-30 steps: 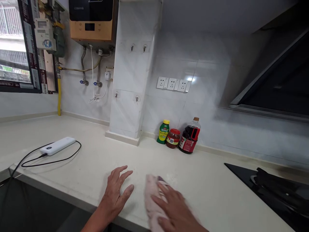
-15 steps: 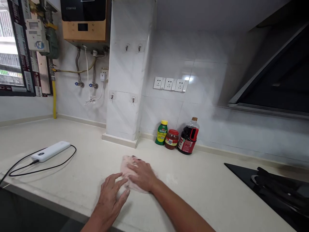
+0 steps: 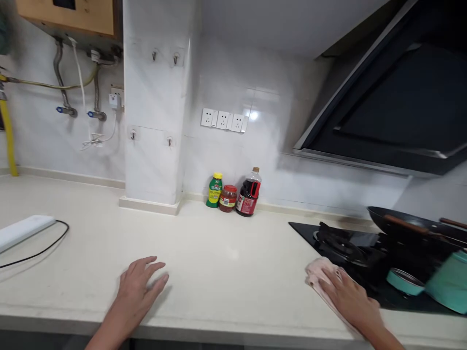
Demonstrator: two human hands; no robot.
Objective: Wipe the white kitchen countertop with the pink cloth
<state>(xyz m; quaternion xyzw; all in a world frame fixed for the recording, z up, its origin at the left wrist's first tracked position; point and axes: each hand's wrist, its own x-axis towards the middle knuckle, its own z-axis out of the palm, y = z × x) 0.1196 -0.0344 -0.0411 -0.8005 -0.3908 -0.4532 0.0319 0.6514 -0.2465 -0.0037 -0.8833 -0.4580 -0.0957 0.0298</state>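
A pale pink cloth [image 3: 321,273] lies bunched on the countertop [image 3: 204,262], against the left edge of the black gas stove [image 3: 302,232]. My right hand [image 3: 352,296] is over it, fingers pressing and gripping the fabric; the palm side is hidden. At the left, my left hand [image 3: 136,290] holds nothing, its fingers apart and slightly curled just above the counter. Whether its underside touches the surface I cannot tell.
Against the wall stand a green bottle [image 3: 214,190], a red-lidded jar [image 3: 228,199] and a dark sauce bottle [image 3: 248,193]. A wok [image 3: 386,218], a turquoise ring-shaped piece [image 3: 405,282] and a turquoise container [image 3: 450,282] occupy the stove side. A white power bank [image 3: 27,228] with a black cable lies left.
My right hand has carried the cloth from mid-counter right to the stove's edge. My left hand is now well apart from it. The view has swung right, showing more of the stove.
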